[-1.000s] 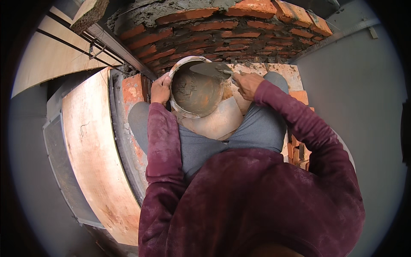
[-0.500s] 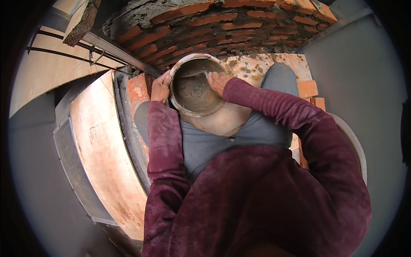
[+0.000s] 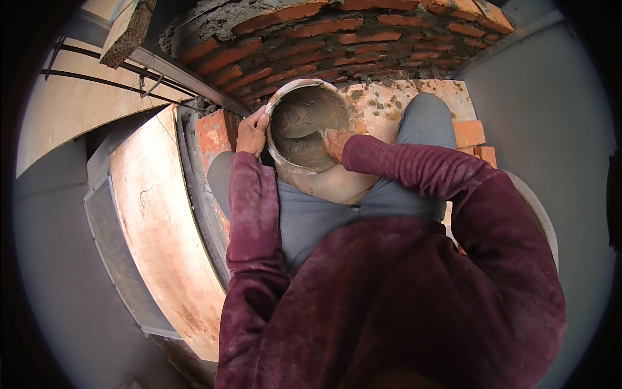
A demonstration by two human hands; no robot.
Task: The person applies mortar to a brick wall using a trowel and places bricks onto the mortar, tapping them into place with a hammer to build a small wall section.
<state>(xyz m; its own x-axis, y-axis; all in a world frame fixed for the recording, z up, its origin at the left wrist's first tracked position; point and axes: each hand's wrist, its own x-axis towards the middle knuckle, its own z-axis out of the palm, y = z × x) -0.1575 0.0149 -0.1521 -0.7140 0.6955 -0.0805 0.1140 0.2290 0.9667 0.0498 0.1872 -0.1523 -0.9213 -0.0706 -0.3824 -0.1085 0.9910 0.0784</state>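
A round bucket point(image 3: 271, 144) with a pale, smeared rim stands between my knees, holding wet grey mortar point(image 3: 310, 107). My left hand point(image 3: 251, 132) is closed on the left side of its rim, thumb on top. Inside the right edge, my right hand point(image 3: 336, 142) grips a flat, mortar-coated blade-like tool point(image 3: 304, 139). Its curved edge meets the mortar; the handle is hidden in my fist, so its exact kind is unclear.
A red brick wall point(image 3: 363, 42) with rough mortar joints rises ahead. To the right of the bucket lies a mortar-spattered board point(image 3: 382, 100) with bricks point(image 3: 469, 133) beside it. Plywood sheets point(image 3: 155, 207), steel bars point(image 3: 97, 78) and a timber end point(image 3: 126, 39) are at the left.
My right hand has moved the tool down and toward me within the bucket. The mortar's surface has a changed shape; my left hand stays on the rim.
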